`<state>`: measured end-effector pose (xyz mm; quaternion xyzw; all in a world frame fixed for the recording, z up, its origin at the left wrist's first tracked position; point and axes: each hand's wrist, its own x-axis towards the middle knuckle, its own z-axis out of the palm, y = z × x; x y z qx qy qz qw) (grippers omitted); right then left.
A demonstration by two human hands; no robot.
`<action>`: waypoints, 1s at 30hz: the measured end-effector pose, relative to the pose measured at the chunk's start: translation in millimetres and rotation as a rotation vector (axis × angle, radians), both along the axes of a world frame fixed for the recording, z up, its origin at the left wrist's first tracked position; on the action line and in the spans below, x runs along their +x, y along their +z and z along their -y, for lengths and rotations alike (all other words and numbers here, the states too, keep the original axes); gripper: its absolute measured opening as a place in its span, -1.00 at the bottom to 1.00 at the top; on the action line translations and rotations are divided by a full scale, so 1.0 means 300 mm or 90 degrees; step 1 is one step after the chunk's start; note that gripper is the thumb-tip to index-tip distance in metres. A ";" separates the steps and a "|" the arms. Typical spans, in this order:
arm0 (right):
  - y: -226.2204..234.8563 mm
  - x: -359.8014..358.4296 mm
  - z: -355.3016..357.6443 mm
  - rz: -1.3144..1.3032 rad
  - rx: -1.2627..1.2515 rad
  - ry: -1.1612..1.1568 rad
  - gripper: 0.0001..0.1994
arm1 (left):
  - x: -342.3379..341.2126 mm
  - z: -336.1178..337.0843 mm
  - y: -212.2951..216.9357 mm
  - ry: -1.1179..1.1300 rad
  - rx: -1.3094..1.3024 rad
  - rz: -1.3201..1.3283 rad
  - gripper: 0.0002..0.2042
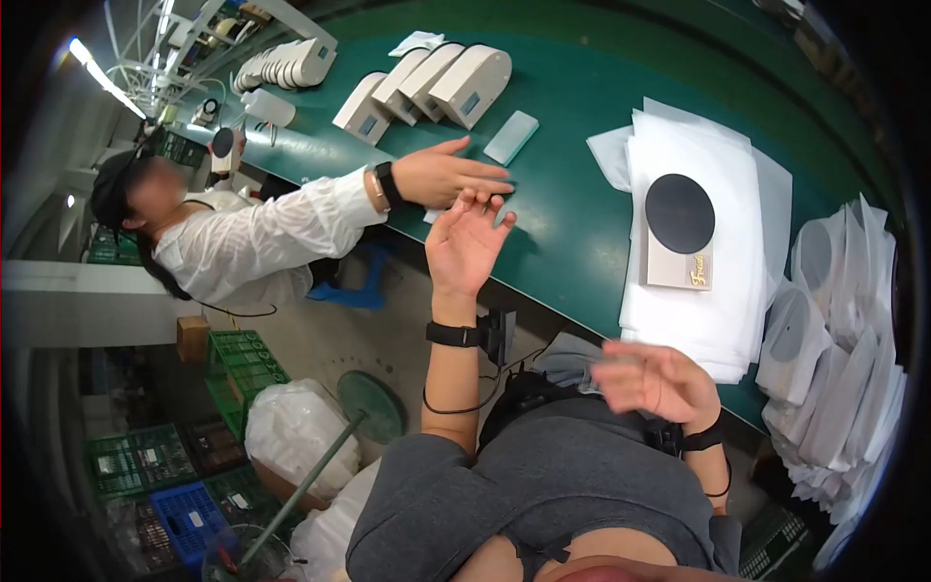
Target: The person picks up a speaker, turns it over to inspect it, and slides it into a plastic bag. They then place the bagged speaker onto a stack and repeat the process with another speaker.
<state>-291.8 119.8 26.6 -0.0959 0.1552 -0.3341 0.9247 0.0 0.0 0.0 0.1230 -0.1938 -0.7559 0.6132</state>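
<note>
My left hand (468, 244) is raised at the table's near edge, palm up, with its fingers loosely bent and apart and nothing in it. A co-worker's hand (448, 177) reaches in from the left, its fingers stretched out just above my fingertips; whether they touch I cannot tell. My right hand (659, 380) hovers near the front of a stack of white sheets or bags (679, 325), its fingers apart and slightly blurred, holding nothing. On that stack lies a beige box-shaped device (671, 274) with a round black disc (679, 212) and gold lettering.
Several beige devices with rounded ends (470, 89) stand at the table's far side, near a pale green block (511, 138). A white bottle (269, 108) is farther left. Bagged items (834, 349) pile up at the right. Green crates (242, 364) stand on the floor.
</note>
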 end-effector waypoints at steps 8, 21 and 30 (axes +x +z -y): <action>-0.066 -0.003 0.036 0.010 -0.117 -0.187 -0.58 | 0.078 0.004 -0.030 0.107 0.113 -0.099 -0.91; -0.089 0.010 0.016 -0.009 -0.026 -0.219 -0.63 | 0.122 -0.007 -0.017 0.102 0.190 -0.288 -0.92; -0.094 0.005 0.021 -0.020 0.052 -0.227 -0.71 | 0.160 -0.005 -0.080 0.077 0.204 -0.196 -0.89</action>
